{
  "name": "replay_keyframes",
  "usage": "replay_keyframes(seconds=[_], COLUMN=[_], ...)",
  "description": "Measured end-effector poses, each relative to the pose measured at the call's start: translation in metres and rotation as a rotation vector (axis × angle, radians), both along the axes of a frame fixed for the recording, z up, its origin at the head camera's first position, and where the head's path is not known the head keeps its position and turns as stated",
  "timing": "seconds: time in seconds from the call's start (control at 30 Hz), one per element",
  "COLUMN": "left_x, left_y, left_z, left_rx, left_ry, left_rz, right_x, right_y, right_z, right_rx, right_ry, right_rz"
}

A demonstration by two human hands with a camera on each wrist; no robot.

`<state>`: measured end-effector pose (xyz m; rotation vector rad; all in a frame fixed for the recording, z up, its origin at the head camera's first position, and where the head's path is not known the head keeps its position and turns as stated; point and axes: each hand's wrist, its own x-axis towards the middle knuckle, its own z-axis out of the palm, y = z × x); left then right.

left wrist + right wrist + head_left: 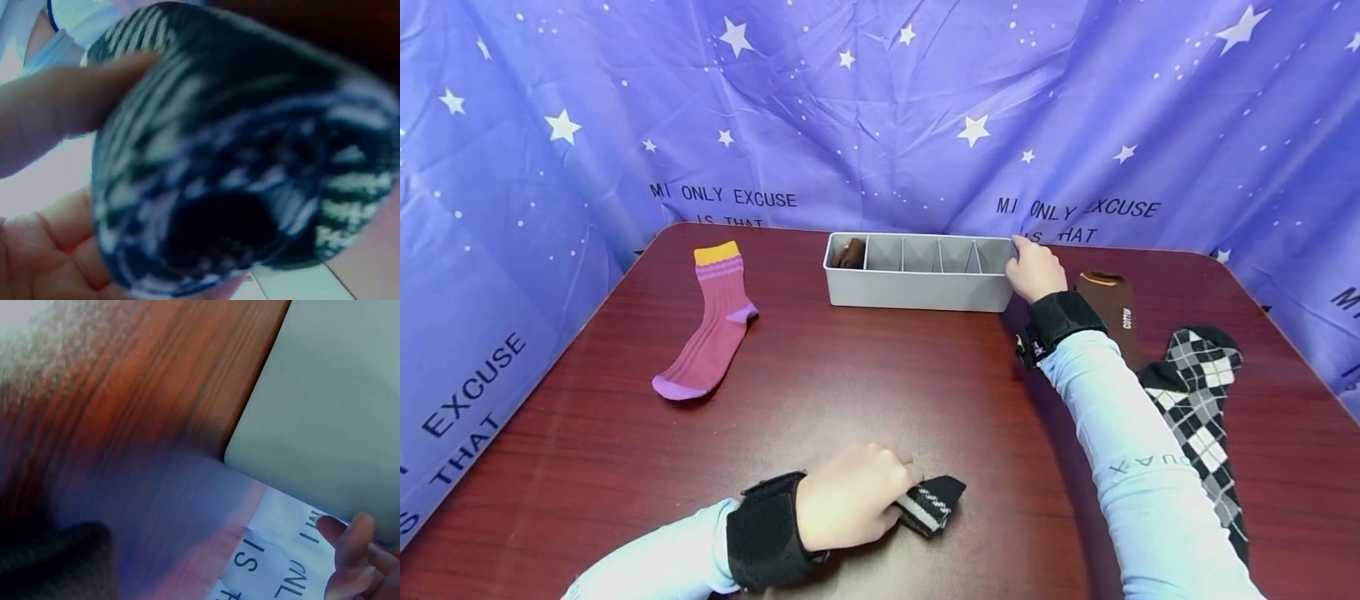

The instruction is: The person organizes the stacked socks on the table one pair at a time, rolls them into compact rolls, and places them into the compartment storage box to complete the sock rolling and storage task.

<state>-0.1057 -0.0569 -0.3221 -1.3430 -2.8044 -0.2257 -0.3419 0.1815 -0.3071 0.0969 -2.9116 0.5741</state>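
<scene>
My left hand (853, 493) grips a folded black sock (934, 502) with grey and white stripes, low over the front of the table. In the left wrist view the sock (219, 144) is a thick bundle with an opening facing the camera, between thumb and fingers. My right hand (1037, 268) holds the right end of a long grey divided box (917, 292) at the back. Its fingers (356, 550) curl at the box's end wall (319, 406) in the right wrist view. A brown sock bundle (852, 253) sits in the box's leftmost compartment.
On the left of the table (820, 383) lies a pink sock (715, 333) with a yellow cuff. Right of my right forearm are a brown sock (1116, 312) and a black-and-white argyle sock (1206, 425), partly hidden by the sleeve. A purple star-print curtain (880, 117) hangs behind.
</scene>
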Motion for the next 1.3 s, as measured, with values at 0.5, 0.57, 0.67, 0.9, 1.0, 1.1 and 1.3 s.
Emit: replay_keyframes(seconds=[0.5,0.57,0.67,0.9,1.0,1.1,1.3], left_x=[-0.162,-0.181,-0.201,-0.217,-0.22,-0.223,-0.229], left_y=[-0.015,-0.013,-0.008,0.007,0.011,0.014,0.019], left_z=[0.081,0.083,0.079,0.062,0.056,0.054,0.054], left_rx=[0.509,0.568,0.599,0.511,0.438,0.355,0.251], left_ry=[-0.008,-0.013,0.005,0.041,0.092,0.11,0.076], left_rz=[0.563,0.654,0.768,0.87,0.858,0.869,0.889], right_x=[-0.002,-0.001,0.001,0.003,0.003,0.002,-0.001], right_y=[0.0,0.0,-0.001,-0.003,-0.004,-0.004,-0.002], right_z=[0.003,0.002,0.001,-0.001,0.0,0.002,0.002], right_rx=[0.029,0.027,0.019,0.011,0.006,0.002,-0.007], right_ry=[-0.028,-0.028,-0.031,-0.032,-0.036,-0.048,-0.066], right_rz=[-0.026,-0.038,-0.048,-0.069,-0.076,-0.07,-0.076])
